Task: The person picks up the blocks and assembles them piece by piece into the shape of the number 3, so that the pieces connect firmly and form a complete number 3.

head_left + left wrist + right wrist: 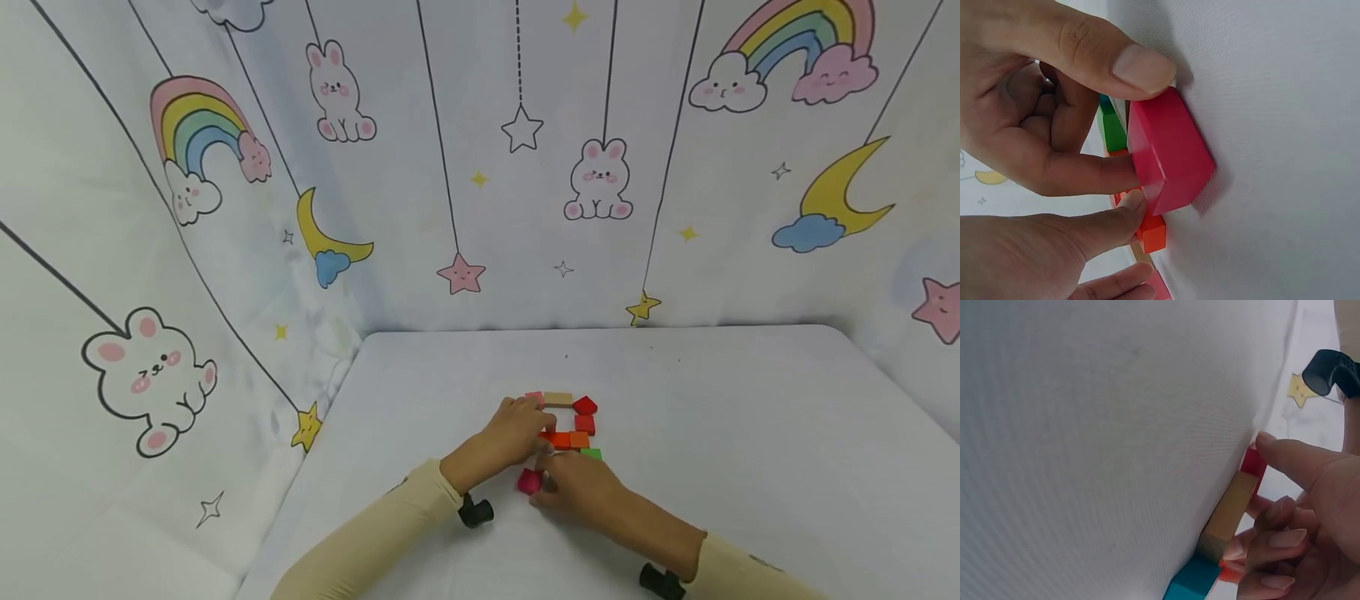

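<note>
My right hand [581,483] pinches a magenta five-sided block [1169,153] between thumb and index finger, low over the white table. In the right wrist view, the right thumb [1297,461] presses that block beside the end of a plain wooden block [1232,506], with a teal block [1194,580] beyond. My left hand [506,433] reaches in from the left. Its thumb and index finger are at the two sides of a red-orange block [557,440], gripping it; in the left wrist view the thumb [1124,212] lies against it. An orange block [579,439] touches its right end.
Behind the hands lie a pink block [534,396], a wooden block [558,400], a red five-sided block [585,406] and a red square block [585,425]. A green block [592,453] shows beside the right hand. Printed cloth [480,217] hangs behind the table.
</note>
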`<move>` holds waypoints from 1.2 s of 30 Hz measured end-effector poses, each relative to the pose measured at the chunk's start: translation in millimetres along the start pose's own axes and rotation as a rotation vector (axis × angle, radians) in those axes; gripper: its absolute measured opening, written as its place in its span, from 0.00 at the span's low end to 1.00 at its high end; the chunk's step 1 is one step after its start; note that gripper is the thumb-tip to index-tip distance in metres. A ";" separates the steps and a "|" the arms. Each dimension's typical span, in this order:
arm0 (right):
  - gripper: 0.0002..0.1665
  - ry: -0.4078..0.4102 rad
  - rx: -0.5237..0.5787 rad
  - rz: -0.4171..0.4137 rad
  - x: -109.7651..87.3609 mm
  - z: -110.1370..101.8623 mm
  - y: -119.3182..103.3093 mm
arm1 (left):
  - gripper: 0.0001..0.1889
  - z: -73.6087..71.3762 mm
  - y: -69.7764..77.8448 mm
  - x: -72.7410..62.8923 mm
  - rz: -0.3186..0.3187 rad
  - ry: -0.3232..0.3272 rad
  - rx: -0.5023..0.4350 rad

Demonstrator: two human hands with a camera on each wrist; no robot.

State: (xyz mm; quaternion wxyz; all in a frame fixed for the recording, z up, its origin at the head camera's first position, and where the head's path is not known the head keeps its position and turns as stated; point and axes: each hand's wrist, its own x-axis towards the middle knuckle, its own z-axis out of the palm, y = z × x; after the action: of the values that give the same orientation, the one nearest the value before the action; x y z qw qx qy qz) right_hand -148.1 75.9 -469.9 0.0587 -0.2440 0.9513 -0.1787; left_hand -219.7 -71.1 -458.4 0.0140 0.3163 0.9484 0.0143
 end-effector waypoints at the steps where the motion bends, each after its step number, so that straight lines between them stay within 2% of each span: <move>1: 0.21 0.003 0.003 -0.001 -0.4 0.1 0.7 | 0.13 0.3 -0.2 0.1 -0.001 0.000 0.002; 7: 0.21 0.012 0.001 0.010 -2.5 -0.2 1.4 | 0.14 1.7 -0.5 0.2 -0.002 -0.001 0.017; 13: 0.19 0.003 -0.002 0.055 -1.7 0.5 -0.4 | 0.14 1.7 -0.4 -0.7 -0.002 0.006 0.018; 20: 0.22 -0.005 0.001 0.092 -1.3 2.2 -1.3 | 0.14 2.8 -0.5 -1.4 0.001 0.022 0.014; 36: 0.23 0.021 -0.019 0.090 -5.1 1.4 -1.1 | 0.14 4.6 -0.1 -1.3 -0.009 0.015 0.012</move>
State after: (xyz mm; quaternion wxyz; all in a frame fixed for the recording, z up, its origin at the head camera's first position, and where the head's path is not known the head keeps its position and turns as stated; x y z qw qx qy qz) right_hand -142.9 77.1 -470.6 0.0543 -0.1998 0.9636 -0.1693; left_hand -218.5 -71.9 -463.0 0.0050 0.3120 0.9500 0.0107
